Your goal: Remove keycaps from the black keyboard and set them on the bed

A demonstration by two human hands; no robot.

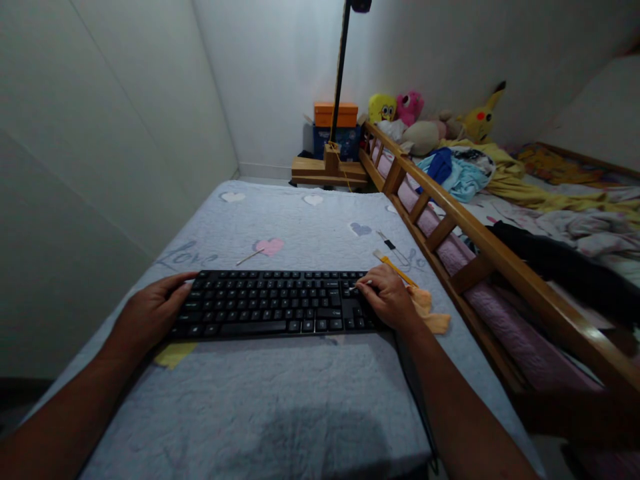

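Observation:
A black keyboard (270, 303) lies across the cloth-covered surface in front of me. My left hand (153, 310) grips its left end, thumb on top; a small white bit shows by the thumb. Over the keys at the right end, my right hand (387, 297) pinches a thin cotton swab (353, 288), its white tip down among the keys. A second swab (250, 256) rests behind the keyboard. Just past my right hand are a brush with a yellow handle (397, 269) and a wire tool with a black middle (390, 245). An orange cloth (431, 312) lies partly behind that hand.
The surface wears a pale blue quilted cover (280, 393) with hearts. A wooden bed rail (460, 220) runs along the right, with clothes and plush toys (410, 108) beyond. At the back stand a wooden stand with a black pole (340, 73) and an orange box (336, 114).

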